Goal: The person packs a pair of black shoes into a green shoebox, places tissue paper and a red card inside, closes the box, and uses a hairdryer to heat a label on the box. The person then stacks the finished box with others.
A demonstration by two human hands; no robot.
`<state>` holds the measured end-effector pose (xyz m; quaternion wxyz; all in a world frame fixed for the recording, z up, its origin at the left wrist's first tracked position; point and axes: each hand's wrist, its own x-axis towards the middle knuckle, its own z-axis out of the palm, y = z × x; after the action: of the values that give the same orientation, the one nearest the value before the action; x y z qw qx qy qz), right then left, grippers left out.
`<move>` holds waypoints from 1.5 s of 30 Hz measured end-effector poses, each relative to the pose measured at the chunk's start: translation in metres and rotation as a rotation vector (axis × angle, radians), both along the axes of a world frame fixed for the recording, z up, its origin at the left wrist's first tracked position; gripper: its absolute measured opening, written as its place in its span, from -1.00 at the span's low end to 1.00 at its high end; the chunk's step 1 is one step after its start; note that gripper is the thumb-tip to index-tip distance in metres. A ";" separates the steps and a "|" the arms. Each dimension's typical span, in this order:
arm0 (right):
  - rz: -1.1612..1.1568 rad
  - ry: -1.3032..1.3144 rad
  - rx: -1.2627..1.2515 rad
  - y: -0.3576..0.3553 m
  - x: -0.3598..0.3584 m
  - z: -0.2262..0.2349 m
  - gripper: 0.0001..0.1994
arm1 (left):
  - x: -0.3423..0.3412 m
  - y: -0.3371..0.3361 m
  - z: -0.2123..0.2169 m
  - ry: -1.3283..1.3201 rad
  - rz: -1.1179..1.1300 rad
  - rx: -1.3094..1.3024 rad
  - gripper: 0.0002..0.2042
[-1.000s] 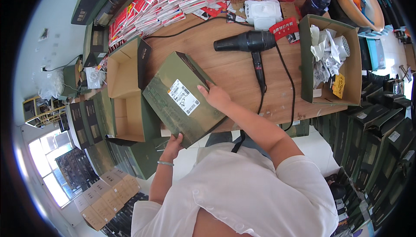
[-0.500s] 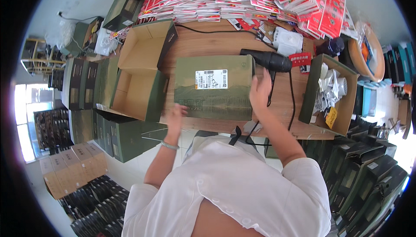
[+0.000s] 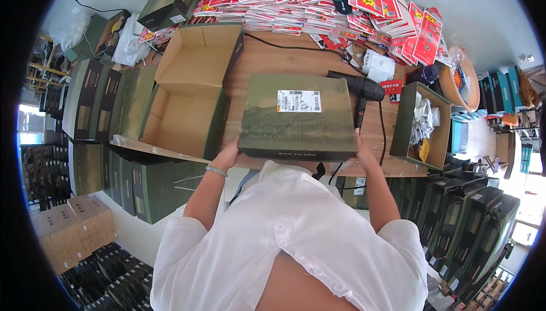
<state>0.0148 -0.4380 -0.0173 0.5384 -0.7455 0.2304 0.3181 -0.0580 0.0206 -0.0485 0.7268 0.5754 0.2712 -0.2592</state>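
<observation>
So the flat dark-green cardboard box with a white label (image 3: 297,116) lies on the wooden table (image 3: 273,60), long axis running left-right. The left hand (image 3: 227,156) grips its near-left corner, the right hand (image 3: 360,147) its near-right corner; both equally close, fingers clamped on it.

A wooden table (image 3: 273,60) is standing against a pale wall (image 3: 483,9). Daylight is pouring in through a window (image 3: 28,126) at the left and brightening the right edge. Stacked dark green boxes (image 3: 478,220) are crowding the pale floor (image 3: 133,237) beside brown cartons (image 3: 71,225).
</observation>
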 end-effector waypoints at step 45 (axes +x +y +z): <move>-0.137 -0.563 0.258 0.065 0.045 0.127 -0.58 | 0.088 -0.076 -0.080 -0.303 -0.773 1.216 -0.52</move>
<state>0.0593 -0.3729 0.1099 0.6913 -0.7126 0.0799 0.0887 0.0300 -0.0551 -0.1283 0.1654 0.9608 0.0414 -0.2184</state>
